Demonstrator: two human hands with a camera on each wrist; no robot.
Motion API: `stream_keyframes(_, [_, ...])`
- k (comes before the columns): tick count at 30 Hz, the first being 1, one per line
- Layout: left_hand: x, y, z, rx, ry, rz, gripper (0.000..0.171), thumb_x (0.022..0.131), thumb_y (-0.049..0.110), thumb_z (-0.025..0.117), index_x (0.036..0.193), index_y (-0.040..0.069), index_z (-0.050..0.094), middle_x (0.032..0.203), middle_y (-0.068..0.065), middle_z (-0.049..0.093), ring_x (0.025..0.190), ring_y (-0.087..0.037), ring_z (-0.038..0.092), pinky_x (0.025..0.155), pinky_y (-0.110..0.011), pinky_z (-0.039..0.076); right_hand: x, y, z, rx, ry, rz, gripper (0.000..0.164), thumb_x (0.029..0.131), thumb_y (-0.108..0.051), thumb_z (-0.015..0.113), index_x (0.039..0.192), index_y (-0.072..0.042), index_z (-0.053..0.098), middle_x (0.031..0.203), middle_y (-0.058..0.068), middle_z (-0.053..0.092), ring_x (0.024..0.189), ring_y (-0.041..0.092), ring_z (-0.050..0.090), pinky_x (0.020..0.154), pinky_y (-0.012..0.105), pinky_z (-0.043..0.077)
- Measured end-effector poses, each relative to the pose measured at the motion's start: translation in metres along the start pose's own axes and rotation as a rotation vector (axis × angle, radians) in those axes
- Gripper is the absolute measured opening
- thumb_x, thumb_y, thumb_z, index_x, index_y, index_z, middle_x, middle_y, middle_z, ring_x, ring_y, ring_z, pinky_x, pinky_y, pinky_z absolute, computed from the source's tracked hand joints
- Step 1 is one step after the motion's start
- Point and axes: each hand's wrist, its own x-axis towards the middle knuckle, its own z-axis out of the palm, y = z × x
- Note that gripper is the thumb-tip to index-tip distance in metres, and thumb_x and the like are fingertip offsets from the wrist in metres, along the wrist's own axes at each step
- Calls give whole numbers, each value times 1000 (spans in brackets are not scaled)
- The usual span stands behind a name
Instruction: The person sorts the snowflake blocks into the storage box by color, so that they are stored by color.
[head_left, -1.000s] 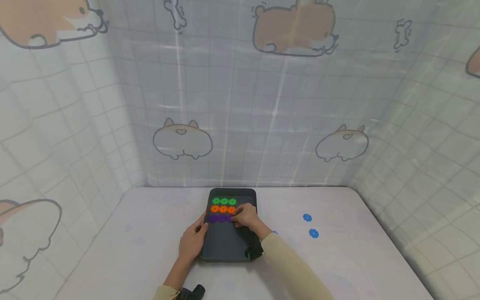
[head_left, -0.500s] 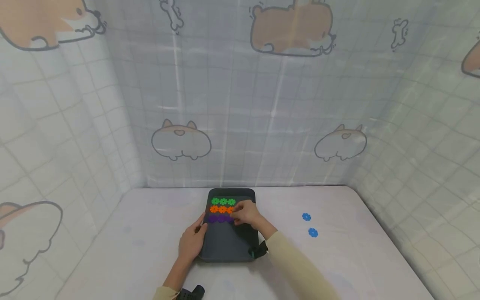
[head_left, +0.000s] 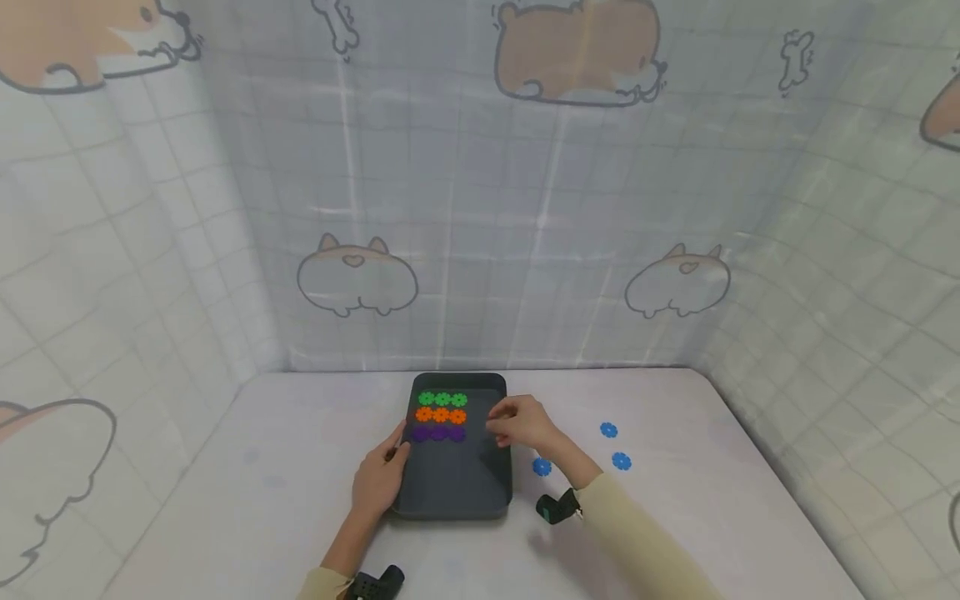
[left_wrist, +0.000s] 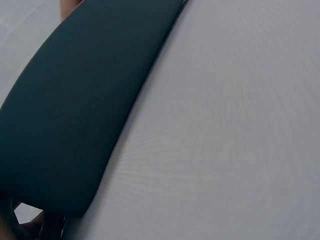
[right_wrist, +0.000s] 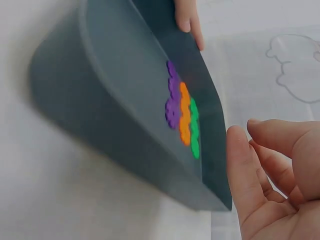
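Note:
A dark grey tray [head_left: 450,487] lies on the table in the head view. Inside it, toward the far left, sit three short rows of flower-shaped pieces: green [head_left: 442,399], orange [head_left: 441,415] and purple [head_left: 438,433]. My left hand [head_left: 378,477] grips the tray's left side, and its fingers [right_wrist: 186,16] come over the rim in the right wrist view. Over the tray's right edge hovers my right hand [head_left: 527,422], its fingers loosely bent with nothing between them. The left wrist view shows mostly the tray's outer wall [left_wrist: 85,100]; the left fingers are largely hidden there.
Three blue flower pieces lie on the white table right of the tray: one [head_left: 542,467] close to it, beneath the right forearm, and two farther right, [head_left: 609,430] the upper piece and the lower piece [head_left: 622,461]. Patterned curtains [head_left: 480,250] surround the table.
My right hand has let go of the right-end purple piece and moved right, off the rows toward the tray's edge. A nearby blue piece shows again. The left hand keeps its hold.

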Motion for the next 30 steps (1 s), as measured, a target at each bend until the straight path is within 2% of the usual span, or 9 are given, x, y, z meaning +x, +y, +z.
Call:
stream_keyframes(8, [2, 0, -3, 0, -8, -3, 47, 101, 36, 50, 146, 25, 46, 136, -18, 54, 124, -41, 48, 96, -60, 37, -17, 15, -22, -53, 68, 23, 19, 89, -10, 71, 104, 2, 68, 87, 22, 67, 71, 32, 68, 68, 42, 56])
stream_keyframes(12, [2, 0, -3, 1, -5, -12, 47, 101, 35, 50, 146, 25, 46, 138, -17, 52, 127, -42, 45, 98, -61, 34, -27, 24, -28, -69, 91, 54, 16, 88, -9, 72, 101, 0, 68, 83, 21, 66, 65, 24, 66, 64, 37, 56])
stream_keyframes(16, [2, 0, -3, 1, -3, -9, 46, 101, 35, 50, 146, 24, 47, 138, -18, 52, 127, -42, 45, 98, -61, 35, -38, 37, -34, -113, 111, 67, 16, 87, -10, 73, 100, -1, 68, 77, 14, 66, 61, 19, 64, 61, 33, 56])
stream_keyframes(24, [-1, 2, -3, 2, -18, -25, 47, 102, 40, 47, 146, 24, 46, 137, -19, 52, 127, -43, 44, 99, -61, 33, -65, 69, -46, -164, 149, 85, 20, 87, -11, 72, 104, 0, 67, 73, 6, 64, 62, 19, 62, 61, 32, 54])
stream_keyframes(30, [-3, 4, -3, -6, -21, -19, 47, 102, 38, 47, 146, 23, 46, 139, -19, 51, 128, -44, 43, 100, -62, 32, -80, 82, -49, -175, 163, 118, 22, 87, -14, 73, 106, -4, 67, 74, 4, 63, 63, 18, 61, 60, 33, 53])
